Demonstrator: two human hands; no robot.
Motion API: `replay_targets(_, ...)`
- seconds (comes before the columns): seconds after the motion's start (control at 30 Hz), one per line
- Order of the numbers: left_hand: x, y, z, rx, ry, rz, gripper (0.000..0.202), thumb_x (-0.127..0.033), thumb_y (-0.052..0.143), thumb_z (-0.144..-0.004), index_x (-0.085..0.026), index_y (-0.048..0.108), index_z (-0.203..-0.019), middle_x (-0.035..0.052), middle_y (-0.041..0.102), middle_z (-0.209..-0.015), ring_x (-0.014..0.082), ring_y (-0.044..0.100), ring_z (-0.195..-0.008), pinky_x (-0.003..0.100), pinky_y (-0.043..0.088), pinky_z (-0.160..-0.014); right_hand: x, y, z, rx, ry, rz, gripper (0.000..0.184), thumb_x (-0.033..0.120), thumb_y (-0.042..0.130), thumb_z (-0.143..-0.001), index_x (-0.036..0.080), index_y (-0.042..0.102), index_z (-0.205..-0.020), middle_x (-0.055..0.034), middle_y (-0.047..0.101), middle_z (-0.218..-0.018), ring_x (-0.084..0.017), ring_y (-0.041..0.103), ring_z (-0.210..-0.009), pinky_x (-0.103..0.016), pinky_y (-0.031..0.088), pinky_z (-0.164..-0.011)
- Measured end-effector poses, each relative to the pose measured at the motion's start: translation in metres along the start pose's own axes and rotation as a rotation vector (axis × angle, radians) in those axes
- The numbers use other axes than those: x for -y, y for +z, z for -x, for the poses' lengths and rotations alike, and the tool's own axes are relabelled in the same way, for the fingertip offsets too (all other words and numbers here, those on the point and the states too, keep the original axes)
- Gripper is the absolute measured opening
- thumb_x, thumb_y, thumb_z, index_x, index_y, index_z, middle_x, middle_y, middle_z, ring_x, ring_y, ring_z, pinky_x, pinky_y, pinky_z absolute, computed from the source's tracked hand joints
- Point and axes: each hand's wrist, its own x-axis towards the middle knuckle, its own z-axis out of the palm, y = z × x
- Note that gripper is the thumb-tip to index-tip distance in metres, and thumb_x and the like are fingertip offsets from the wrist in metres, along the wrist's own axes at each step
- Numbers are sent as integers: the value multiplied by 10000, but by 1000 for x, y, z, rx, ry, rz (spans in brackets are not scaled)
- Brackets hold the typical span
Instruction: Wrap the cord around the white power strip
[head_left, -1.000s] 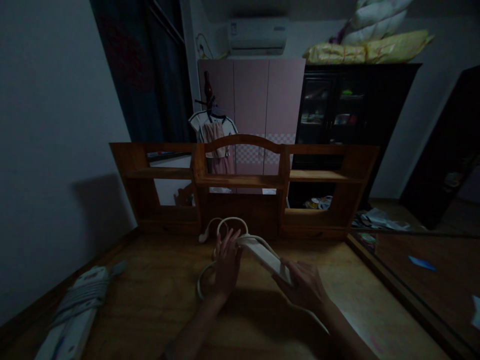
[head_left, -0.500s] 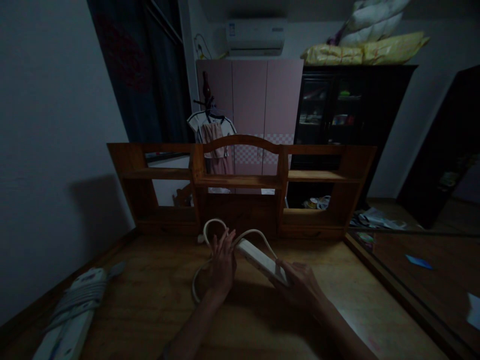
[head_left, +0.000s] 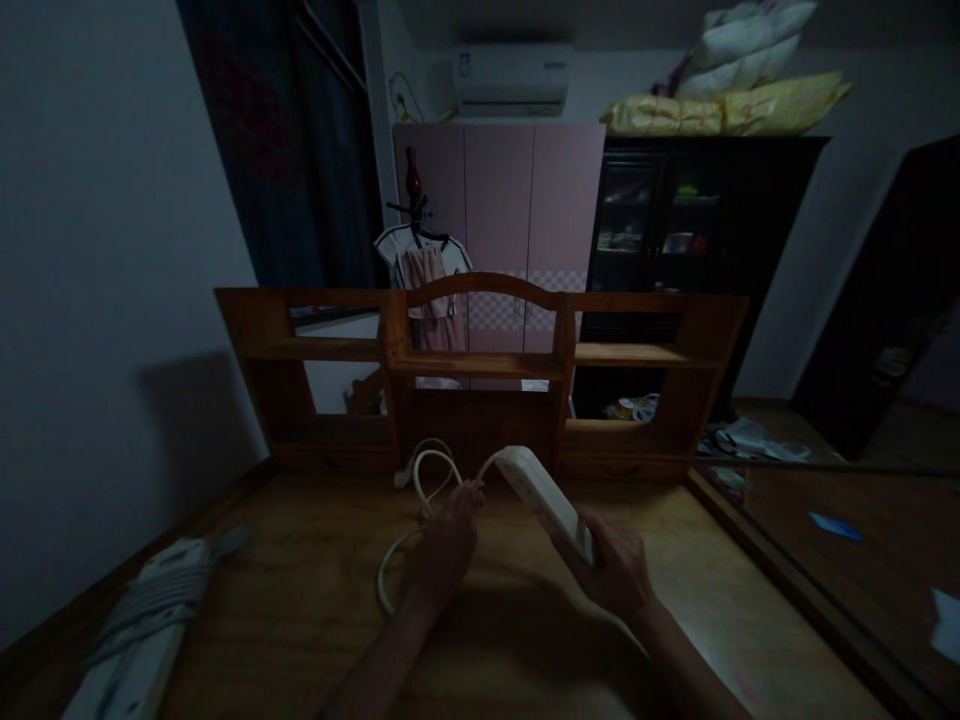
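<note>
My right hand [head_left: 615, 565] is wrapped round the near end of a white power strip [head_left: 544, 497], which tilts up and away to the left above the wooden surface. From its far end a white cord [head_left: 437, 457] bends over into my left hand [head_left: 452, 530], whose fingers are closed on it. Beyond that hand the cord makes loose loops, partly hidden behind the wrist. A pale plug [head_left: 403, 478] lies near the back of the surface. At the near left rests a second power strip [head_left: 150, 620] with its grey cord wound round it.
A wooden shelf unit [head_left: 480, 365] with several compartments stands along the back of the tabletop [head_left: 315, 590]. A white wall [head_left: 97, 300] borders the left. On the right, a raised edge [head_left: 780, 570] separates the surface from a floor with scattered papers and a blue card [head_left: 835, 526].
My left hand has gone from spread fingers to a closed grip on the cord. My right hand has turned the power strip, lifting its far end and shifting slightly right.
</note>
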Motion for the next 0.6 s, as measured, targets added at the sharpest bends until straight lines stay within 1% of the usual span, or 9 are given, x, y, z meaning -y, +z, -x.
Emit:
replay_targets(0.07,-5,-4,-1,54,31,80,434,-15,283,-845,-196,508,-1169,63,616,-1029,154,589,-987,345,490,-894,-5,1,1,-18,14,7,346,332,641,-795,153,553,-1077,-55,663,-769,-137,582,-569,-246,416,-541)
replay_targets(0.13,-9,-8,-1,106,51,157,380,-70,278,-888,-198,499,-1169,67,606,-976,163,587,-930,350,492,-867,-8,2,2,-17,16,9,367,344,639,-793,151,548,-1093,-51,661,-753,-137,576,-554,-246,415,-529)
replay_targets(0.23,-12,-10,0,173,55,191,328,-150,312,-916,-198,491,-1188,78,605,-940,184,585,-881,364,496,-816,-8,2,1,29,19,5,352,346,627,-803,158,552,-1091,-55,666,-766,-144,592,-585,-248,429,-554)
replay_targets(0.3,-12,-9,1,201,62,170,321,-174,329,-920,-200,488,-1197,86,615,-959,197,590,-892,372,492,-805,-6,2,0,44,13,0,333,345,621,-808,163,557,-1079,-59,672,-786,-149,605,-609,-249,435,-571)
replay_targets(0.43,-13,-4,1,239,98,120,308,-188,298,-941,-207,496,-1177,84,623,-1048,206,588,-969,391,466,-870,0,0,-2,27,1,-16,297,330,618,-809,173,563,-1054,-32,661,-718,-134,586,-558,-234,417,-538)
replay_targets(0.5,-14,-3,1,256,105,109,305,-176,289,-942,-206,508,-1153,80,626,-1035,199,593,-960,382,462,-881,1,-1,-2,33,-6,-27,280,318,616,-810,178,565,-1047,-21,653,-693,-123,568,-532,-225,405,-520)
replay_targets(0.6,-16,-4,1,287,98,98,299,-145,289,-932,-204,526,-1106,77,625,-1013,191,592,-956,363,463,-874,1,-2,-3,50,-9,-36,283,314,608,-817,175,559,-1059,-24,654,-705,-122,572,-544,-222,405,-525)
